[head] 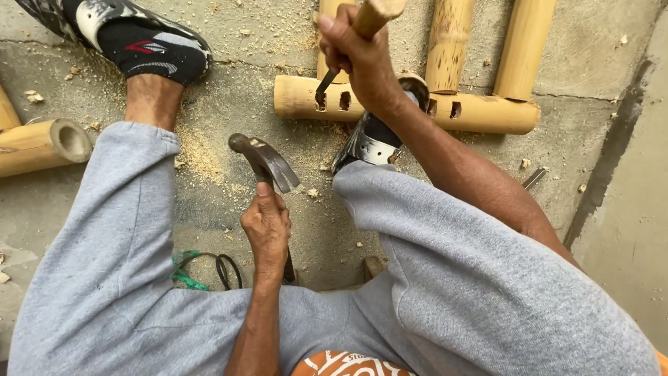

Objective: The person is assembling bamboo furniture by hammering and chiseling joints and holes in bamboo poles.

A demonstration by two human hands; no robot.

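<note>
The person sat over a concrete floor strewn with sawdust. The left hand, at 6 o'clock of the view centre, was closed around the handle of a claw hammer, whose head pointed toward 11 o'clock. The right hand, at 12 o'clock, was wrapped tight around the wooden handle of a chisel. The chisel blade sat in a rectangular slot of the horizontal bamboo pole. That pole lay on the floor at 1 o'clock, with 4 slots visible. The right shoe rested against the pole. 3 upright bamboo pieces met it from 12 o'clock.
</note>
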